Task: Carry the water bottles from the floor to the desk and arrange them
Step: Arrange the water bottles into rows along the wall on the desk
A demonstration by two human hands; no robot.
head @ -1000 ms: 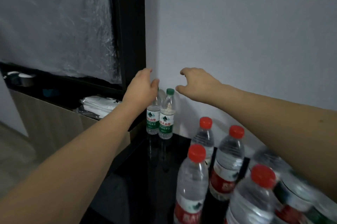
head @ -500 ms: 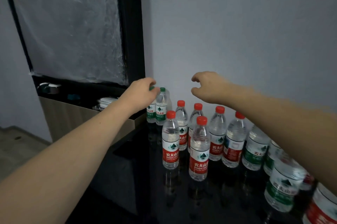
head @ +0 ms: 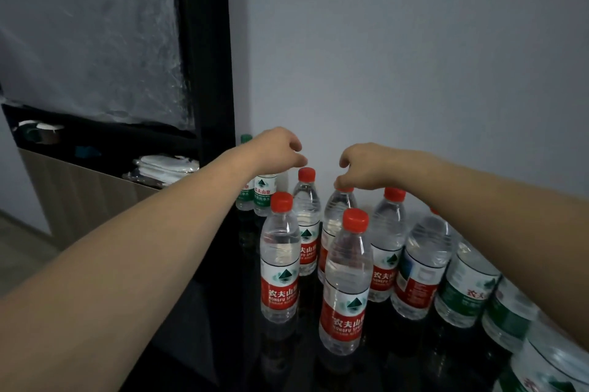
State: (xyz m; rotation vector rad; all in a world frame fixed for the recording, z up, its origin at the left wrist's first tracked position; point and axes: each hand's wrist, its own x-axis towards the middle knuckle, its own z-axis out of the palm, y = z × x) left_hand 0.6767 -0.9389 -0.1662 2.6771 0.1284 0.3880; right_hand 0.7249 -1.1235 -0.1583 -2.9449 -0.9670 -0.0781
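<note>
Several water bottles stand on the glossy black desk (head: 223, 328) against the wall. Two small green-capped bottles (head: 264, 192) stand in the far corner, partly hidden by my left wrist. In front of them are red-capped, red-labelled bottles, the nearest ones at the front left (head: 279, 264) and the front middle (head: 345, 289). Green-labelled bottles (head: 465, 289) line the right side under my right forearm. My left hand (head: 277, 149) hovers loosely curled above the back bottles and holds nothing. My right hand (head: 363, 165) hangs with curled fingers just over a back bottle (head: 339, 210), covering its cap.
A black vertical frame (head: 204, 73) borders the desk on the left, beside a frosted panel (head: 89, 34). Below it a dark shelf holds folded white items (head: 165, 168) and small objects (head: 38, 132). A plain wall (head: 414, 57) rises behind the bottles. Floor (head: 19, 248) shows far left.
Both hands have drawn back from the two green-capped corner bottles toward me. The view has pulled back, bringing more of the bottles on the desk into sight.
</note>
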